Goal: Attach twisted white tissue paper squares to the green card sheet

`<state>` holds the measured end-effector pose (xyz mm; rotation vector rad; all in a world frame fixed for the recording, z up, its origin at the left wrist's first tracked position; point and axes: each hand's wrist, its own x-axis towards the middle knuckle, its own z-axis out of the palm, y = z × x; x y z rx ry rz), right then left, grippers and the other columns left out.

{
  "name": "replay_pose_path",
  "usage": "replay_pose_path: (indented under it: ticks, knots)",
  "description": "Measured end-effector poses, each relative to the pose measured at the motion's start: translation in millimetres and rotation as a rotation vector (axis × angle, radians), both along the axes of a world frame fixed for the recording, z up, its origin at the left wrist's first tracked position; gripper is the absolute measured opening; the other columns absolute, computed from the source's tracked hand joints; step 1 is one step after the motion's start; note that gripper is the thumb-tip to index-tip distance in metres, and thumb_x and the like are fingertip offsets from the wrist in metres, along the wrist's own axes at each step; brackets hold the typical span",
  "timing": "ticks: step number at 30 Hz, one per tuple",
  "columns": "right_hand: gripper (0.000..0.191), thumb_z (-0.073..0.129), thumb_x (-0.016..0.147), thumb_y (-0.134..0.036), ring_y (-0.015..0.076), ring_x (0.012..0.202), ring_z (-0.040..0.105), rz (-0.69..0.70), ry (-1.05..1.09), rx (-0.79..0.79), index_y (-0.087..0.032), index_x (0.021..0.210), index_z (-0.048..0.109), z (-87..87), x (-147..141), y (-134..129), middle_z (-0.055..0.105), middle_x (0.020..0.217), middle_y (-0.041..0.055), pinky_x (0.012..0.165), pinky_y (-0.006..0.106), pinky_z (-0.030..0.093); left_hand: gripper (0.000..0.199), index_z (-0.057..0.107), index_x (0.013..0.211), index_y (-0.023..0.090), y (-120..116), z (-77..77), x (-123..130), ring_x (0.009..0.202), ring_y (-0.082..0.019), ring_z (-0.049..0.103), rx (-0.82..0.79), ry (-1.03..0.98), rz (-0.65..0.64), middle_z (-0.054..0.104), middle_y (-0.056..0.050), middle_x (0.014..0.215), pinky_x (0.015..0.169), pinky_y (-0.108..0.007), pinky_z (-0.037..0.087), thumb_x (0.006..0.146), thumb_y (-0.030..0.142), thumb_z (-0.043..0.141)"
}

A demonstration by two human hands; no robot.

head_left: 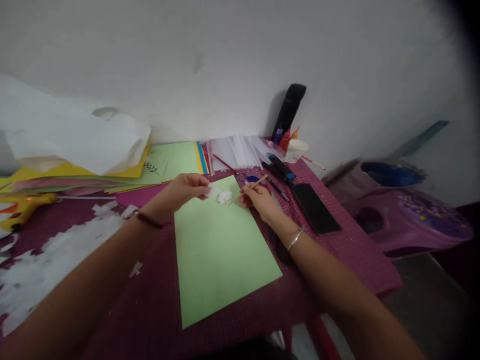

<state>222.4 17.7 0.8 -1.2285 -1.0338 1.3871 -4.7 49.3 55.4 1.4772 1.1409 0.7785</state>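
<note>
A light green sheet of paper [225, 260] lies on the purple table in front of me. Above its far part, my left hand [187, 192] pinches a small white piece of paper [213, 191] between thumb and fingers. Just right of that sits a small white paper clump [224, 197]; whether it touches the held piece I cannot tell. My right hand [258, 198] is closed around a thin wooden stick [258, 182], its lower tip pointing at the clump near the sheet's right edge.
White paper scraps [63, 255] spread at the left, near a yellow glue gun [30, 207]. Coloured sheets [172, 155] are stacked behind. Rightward lie a black phone [315, 207], a blue-black cutter [281, 166], a pen [279, 189] and a paper cup [297, 149]. A pink stool [397, 225] stands beyond.
</note>
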Motion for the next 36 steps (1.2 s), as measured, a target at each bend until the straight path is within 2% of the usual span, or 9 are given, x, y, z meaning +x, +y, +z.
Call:
replay_pose_path:
  ticks: [3,6,10,18,25,31,34,36]
  knots:
    - [0.014,0.058,0.082,-0.030,0.0094,0.042,0.051,-0.051,-0.010,-0.033,-0.019,0.074,0.056,-1.2,1,2,0.059,0.056,-0.0025,0.042,0.021,0.041,0.006,0.066,0.070,0.015,11,-22.9,22,0.061,-0.010,0.054,-0.027,-0.198,0.118,0.064,-0.002,0.070,0.062,-0.025,0.045,0.067,0.020,0.070]
    - [0.012,0.057,0.082,-0.029,0.0095,0.040,0.051,-0.094,0.002,-0.077,-0.020,0.075,0.054,-0.7,1,5,0.059,0.056,-0.0031,0.041,0.022,0.041,0.012,0.062,0.071,0.015,15,-45.2,28,0.065,-0.010,0.055,-0.104,-0.425,0.229,0.063,-0.001,0.076,0.064,-0.025,0.046,0.065,0.021,0.071]
    - [0.012,0.055,0.083,-0.026,0.0087,0.040,0.051,-0.058,-0.030,-0.088,-0.020,0.074,0.055,1.4,-2,7,0.060,0.056,-0.0027,0.040,0.021,0.039,0.014,0.060,0.070,0.015,11,-61.2,28,0.068,-0.010,0.056,-0.131,-0.481,0.301,0.062,0.000,0.076,0.065,-0.025,0.047,0.063,0.019,0.070]
    - [0.009,0.058,0.082,-0.028,0.0079,0.041,0.051,-0.012,-0.023,-0.070,-0.020,0.077,0.056,3.3,-4,9,0.066,0.062,-0.0023,0.040,0.019,0.038,0.011,0.058,0.067,0.015,8,-63.9,34,0.061,-0.009,0.055,-0.041,-0.353,0.284,0.060,0.001,0.069,0.063,-0.024,0.047,0.064,0.019,0.067]
    - [0.006,0.055,0.083,-0.027,0.0081,0.043,0.054,0.026,-0.051,-0.060,-0.021,0.080,0.056,3.5,-5,9,0.070,0.068,-0.0022,0.040,0.019,0.037,0.012,0.054,0.066,0.016,10,-61.8,32,0.063,-0.009,0.055,-0.090,-0.377,0.278,0.058,0.001,0.067,0.065,-0.024,0.047,0.062,0.017,0.066]
    - [0.012,0.059,0.081,-0.032,0.0085,0.043,0.053,-0.022,-0.017,-0.036,-0.021,0.081,0.056,1.1,-3,10,0.071,0.070,-0.0006,0.037,0.019,0.033,0.013,0.055,0.064,0.015,10,-61.6,31,0.067,-0.010,0.056,-0.106,-0.403,0.287,0.057,0.001,0.070,0.069,-0.026,0.050,0.062,0.016,0.068]
    - [0.014,0.059,0.080,-0.034,0.0080,0.043,0.053,-0.062,0.039,-0.032,-0.020,0.078,0.056,2.1,-1,9,0.070,0.065,-0.0001,0.038,0.018,0.034,0.014,0.056,0.064,0.015,11,-63.1,29,0.068,-0.011,0.056,-0.123,-0.438,0.300,0.058,0.000,0.071,0.068,-0.027,0.051,0.061,0.015,0.070]
    - [0.014,0.059,0.079,-0.032,0.0077,0.043,0.053,-0.018,0.017,-0.043,-0.019,0.075,0.056,3.4,0,7,0.068,0.061,-0.0001,0.040,0.018,0.034,0.014,0.056,0.064,0.015,12,-63.9,29,0.068,-0.011,0.056,-0.132,-0.459,0.301,0.059,-0.001,0.072,0.067,-0.027,0.051,0.061,0.016,0.070]
